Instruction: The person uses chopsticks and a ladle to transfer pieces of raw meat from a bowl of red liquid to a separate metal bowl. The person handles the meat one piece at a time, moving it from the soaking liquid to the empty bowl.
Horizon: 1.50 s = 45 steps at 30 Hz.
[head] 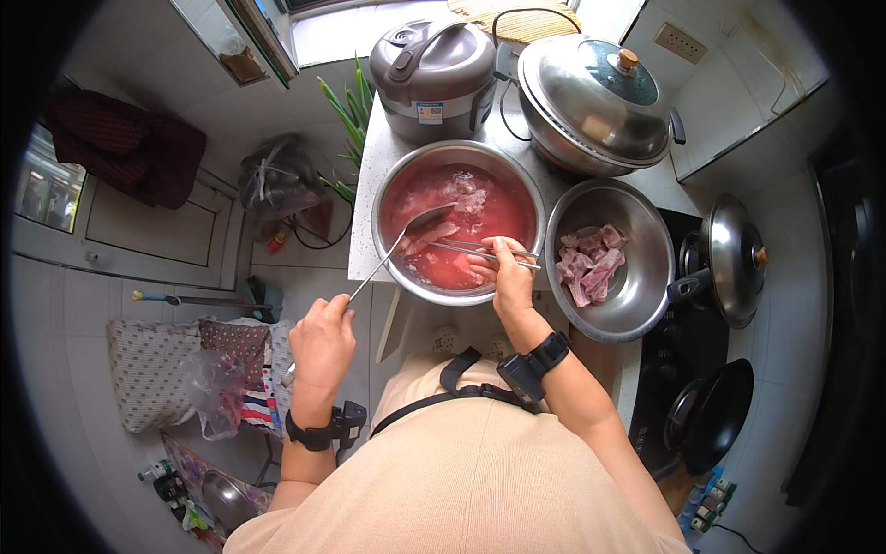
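Note:
My left hand (324, 344) is closed around the handle of a metal ladle (428, 219), whose bowl rests among raw meat in a steel basin (457, 147) of reddish water. My right hand (504, 271) holds a pair of metal chopsticks (477, 251) over the same basin, their tips by a piece of meat (433, 237) near the ladle. More pale meat (468, 194) shows at the water's surface towards the back. To the right, a second steel basin (651, 291) holds several raw, bony meat pieces (590, 266).
Behind the basins stand a rice cooker (436, 79) and a lidded steel pot (588, 104). A black cooktop (675, 374) at the right carries a lidded pan (734, 260) and a black wok (720, 415). Green leafy stalks (353, 114) rise beside the counter's left edge.

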Each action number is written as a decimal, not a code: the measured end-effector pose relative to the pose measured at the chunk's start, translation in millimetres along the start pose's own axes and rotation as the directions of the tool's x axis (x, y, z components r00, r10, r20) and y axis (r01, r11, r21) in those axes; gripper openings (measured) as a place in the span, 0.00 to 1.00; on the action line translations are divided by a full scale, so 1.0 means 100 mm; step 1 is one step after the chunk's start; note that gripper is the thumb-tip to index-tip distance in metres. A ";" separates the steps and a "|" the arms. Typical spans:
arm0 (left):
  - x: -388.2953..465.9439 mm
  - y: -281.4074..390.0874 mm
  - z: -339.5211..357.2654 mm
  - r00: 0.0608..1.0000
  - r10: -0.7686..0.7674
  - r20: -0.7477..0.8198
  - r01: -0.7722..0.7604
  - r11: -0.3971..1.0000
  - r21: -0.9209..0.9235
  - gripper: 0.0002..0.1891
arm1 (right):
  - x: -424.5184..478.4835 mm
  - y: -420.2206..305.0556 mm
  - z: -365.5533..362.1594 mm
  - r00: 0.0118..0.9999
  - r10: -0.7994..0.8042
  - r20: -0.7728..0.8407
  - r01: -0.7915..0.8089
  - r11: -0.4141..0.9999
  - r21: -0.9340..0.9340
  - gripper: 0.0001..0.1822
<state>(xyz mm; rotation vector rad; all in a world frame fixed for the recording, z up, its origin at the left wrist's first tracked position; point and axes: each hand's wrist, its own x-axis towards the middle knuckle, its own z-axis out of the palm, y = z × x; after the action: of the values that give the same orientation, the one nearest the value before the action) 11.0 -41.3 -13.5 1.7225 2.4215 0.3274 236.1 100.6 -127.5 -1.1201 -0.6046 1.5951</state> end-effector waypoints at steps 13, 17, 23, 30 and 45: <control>-0.08 0.06 0.01 1.000 0.015 0.018 -0.015 1.000 -0.022 0.10 | 0.07 0.13 0.07 0.993 -0.008 -0.120 0.008 1.000 0.005 0.12; -0.12 0.08 -0.02 1.000 0.015 -0.005 -0.015 0.999 -0.042 0.11 | 0.03 0.11 0.04 0.993 -0.057 -0.108 0.054 0.998 -0.028 0.12; -0.16 0.19 -0.18 0.997 0.003 -0.076 -0.009 0.997 -0.078 0.11 | -0.11 -0.14 0.02 0.982 -0.167 -0.085 0.159 0.983 -0.089 0.13; -0.13 0.17 -0.20 0.994 0.006 -0.110 -0.017 0.995 -0.098 0.11 | -0.25 -0.31 -0.05 0.963 -0.261 -0.067 0.252 0.961 -0.117 0.13; -0.12 0.06 0.00 0.993 0.017 -0.114 -0.022 0.999 -0.035 0.10 | -0.19 -0.30 -0.14 0.969 -0.245 -0.009 0.239 0.953 -0.185 0.12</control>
<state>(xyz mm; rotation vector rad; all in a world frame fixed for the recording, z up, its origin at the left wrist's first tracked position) 20.6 -50.5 -11.6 1.7589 2.4612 0.4815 262.3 90.5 -101.6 -1.1547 -0.8474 1.3287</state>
